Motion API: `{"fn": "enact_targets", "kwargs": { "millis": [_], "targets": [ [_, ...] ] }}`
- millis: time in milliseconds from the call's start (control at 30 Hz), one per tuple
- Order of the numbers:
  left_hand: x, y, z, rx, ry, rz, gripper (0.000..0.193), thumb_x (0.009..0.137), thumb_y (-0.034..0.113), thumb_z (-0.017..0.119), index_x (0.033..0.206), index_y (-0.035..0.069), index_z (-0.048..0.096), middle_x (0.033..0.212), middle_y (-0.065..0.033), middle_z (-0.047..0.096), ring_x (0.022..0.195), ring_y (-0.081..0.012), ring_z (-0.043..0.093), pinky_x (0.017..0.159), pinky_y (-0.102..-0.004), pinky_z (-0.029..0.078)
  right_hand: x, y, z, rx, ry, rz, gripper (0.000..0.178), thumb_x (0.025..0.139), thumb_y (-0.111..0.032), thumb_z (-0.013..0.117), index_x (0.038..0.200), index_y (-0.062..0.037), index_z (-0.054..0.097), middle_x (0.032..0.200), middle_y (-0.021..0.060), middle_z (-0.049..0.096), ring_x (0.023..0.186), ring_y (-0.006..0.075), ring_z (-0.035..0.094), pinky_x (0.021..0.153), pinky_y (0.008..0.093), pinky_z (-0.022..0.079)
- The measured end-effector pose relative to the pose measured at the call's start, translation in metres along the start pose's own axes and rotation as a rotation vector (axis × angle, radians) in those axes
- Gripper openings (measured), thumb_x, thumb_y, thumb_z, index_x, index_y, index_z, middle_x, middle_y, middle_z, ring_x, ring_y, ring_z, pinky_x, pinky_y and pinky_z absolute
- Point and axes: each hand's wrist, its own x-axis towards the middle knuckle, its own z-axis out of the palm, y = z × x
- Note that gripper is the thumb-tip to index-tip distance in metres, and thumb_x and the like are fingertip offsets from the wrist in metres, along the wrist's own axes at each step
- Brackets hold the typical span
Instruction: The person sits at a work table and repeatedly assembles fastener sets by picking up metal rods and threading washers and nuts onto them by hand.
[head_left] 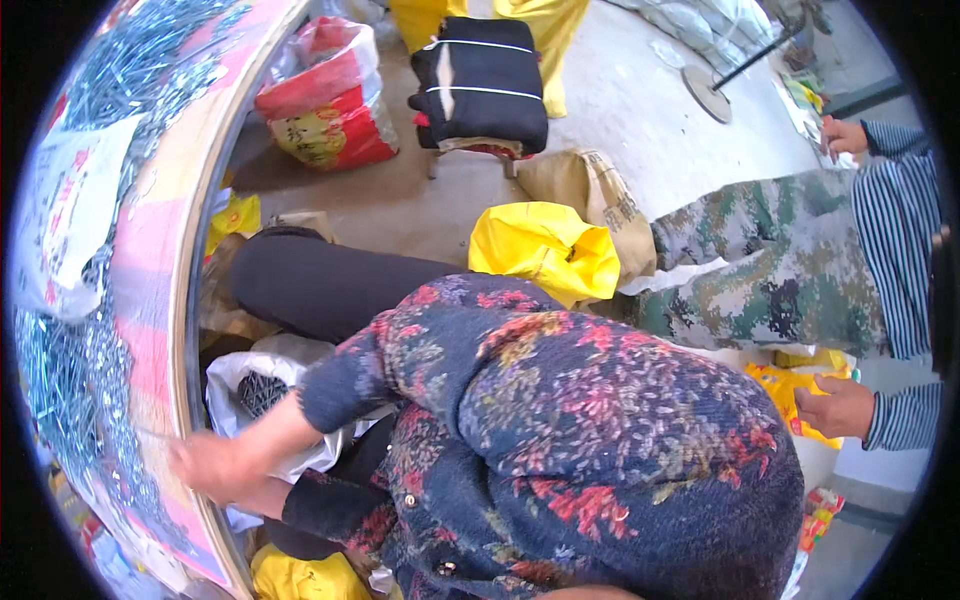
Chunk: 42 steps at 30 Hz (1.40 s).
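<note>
My right hand [215, 466] is over the near edge of the table, blurred, its fingers curled in. A thin dark streak shows by its fingertips; what it holds is unclear. My left hand [267, 497] is just below and partly behind it, its fingers hidden. Beside the hands, a white sack [228, 376] stands against the table edge with dark metal pieces [262, 393] inside. Across the table, a heap of thin shiny metal rods, like long nails [60, 375], lies in front of my hands.
A white plastic bag [75, 215] lies on the table [150, 270]. Behind are a red sack [335, 130], a stool with a black cushion [490, 85], and a yellow bag [545, 245]. A co-worker in camouflage trousers [770, 270] sits at right. Another yellow bag [305, 575] is below my hands.
</note>
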Motion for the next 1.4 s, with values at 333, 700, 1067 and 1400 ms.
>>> {"fn": "enact_targets", "kwargs": {
  "millis": [333,700,1067,1400],
  "targets": [
    [0.003,0.022,-0.017,-0.008,-0.019,0.135,0.046,0.085,0.023,0.061,0.117,-0.009,0.055,0.107,-0.0161,0.063,0.101,-0.0218,0.056,0.094,-0.0331,0.040,0.039,-0.011,-0.006,-0.074,0.113,-0.076,0.035,0.074,-0.018,0.063,0.096,0.0064,0.052,0.111,0.0303,0.049,0.095,0.0452,0.056,0.084,0.0518,0.047],
    [0.015,-0.015,-0.005,-0.234,0.061,0.049,0.037,0.085,0.021,0.060,0.110,-0.006,0.060,0.101,-0.0144,0.064,0.093,-0.0200,0.058,0.086,-0.0318,0.045,0.030,-0.020,-0.017,-0.036,-0.030,-0.054,0.029,0.070,-0.008,0.062,0.092,0.0052,0.050,0.097,0.0256,0.051,0.089,0.0413,0.058,0.077,0.0518,0.048],
    [0.025,-0.052,-0.018,-0.863,0.302,-0.254,0.037,0.089,0.020,0.057,0.117,-0.004,0.057,0.108,-0.0149,0.061,0.104,-0.0192,0.057,0.093,-0.0329,0.044,0.059,0.007,0.005,-0.119,-0.009,-0.415,0.025,0.089,-0.015,0.058,0.106,0.0024,0.055,0.098,0.0210,0.059,0.085,0.0333,0.058,0.071,0.0425,0.047],
    [0.000,-0.009,-0.047,-0.957,0.587,-0.176,0.014,0.062,0.005,0.072,0.067,-0.004,0.062,0.058,-0.0085,0.059,0.045,-0.0142,0.053,0.039,-0.0274,0.037,0.074,-0.002,0.022,-0.217,-0.378,-0.214,0.036,0.090,-0.018,0.058,0.122,-0.0016,0.060,0.119,0.0155,0.061,0.108,0.0282,0.058,0.092,0.0349,0.045]
  ]
}}
